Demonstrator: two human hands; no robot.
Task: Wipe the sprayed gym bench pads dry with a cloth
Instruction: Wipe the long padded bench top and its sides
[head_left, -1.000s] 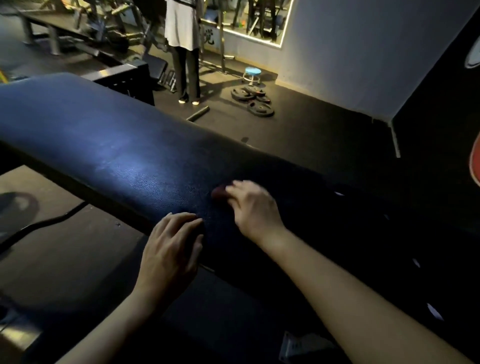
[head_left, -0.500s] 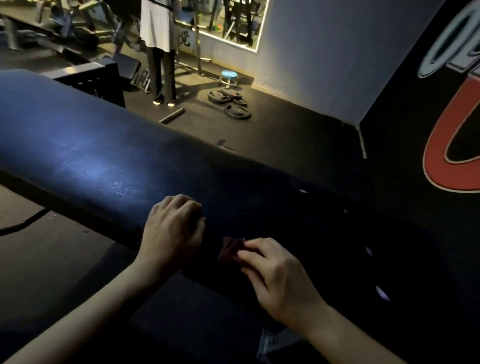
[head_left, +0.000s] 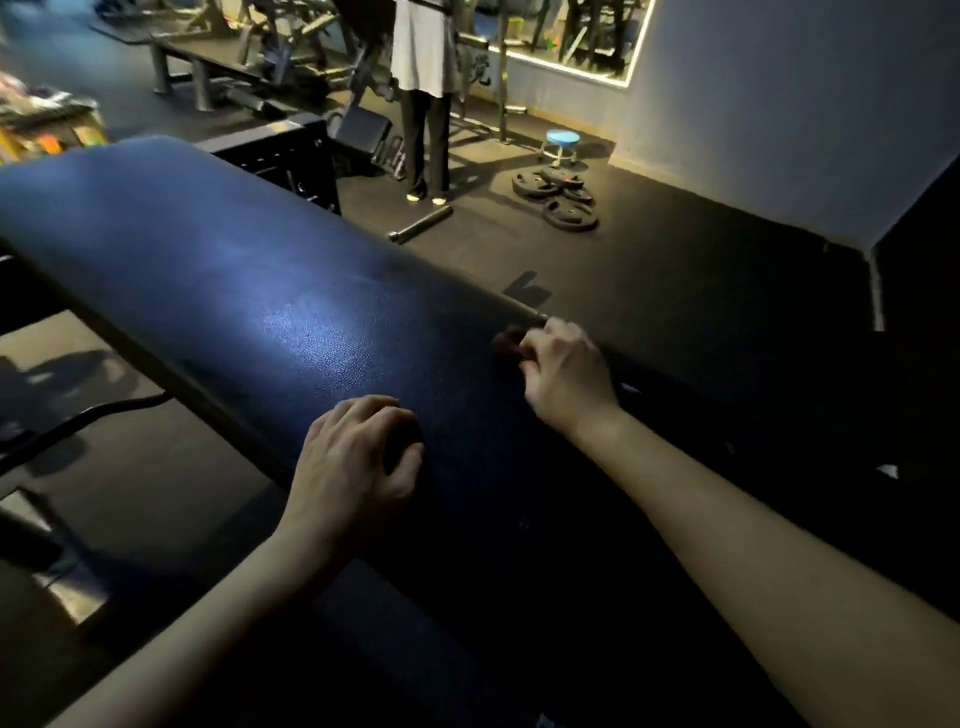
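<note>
A long dark blue bench pad (head_left: 218, 291) runs from upper left to lower right across the view, with a shiny patch near its middle. My right hand (head_left: 563, 371) grips a small dark reddish cloth (head_left: 508, 342) and holds it against the pad at its far edge. Only a corner of the cloth shows past my fingers. My left hand (head_left: 353, 467) rests on the pad's near edge with its fingers curled over the rim, about a hand's width to the left of the right hand.
A person (head_left: 423, 98) stands beyond the bench by weight machines. Weight plates (head_left: 558, 200) and a blue stool (head_left: 562, 143) sit on the dark floor near the grey wall. A short bar (head_left: 421, 224) lies on the floor. A dark cable (head_left: 78, 423) curves at lower left.
My right hand has swept the cloth from the pad's near edge across to its far edge. My left hand has stayed on the near rim. The view has shifted slightly.
</note>
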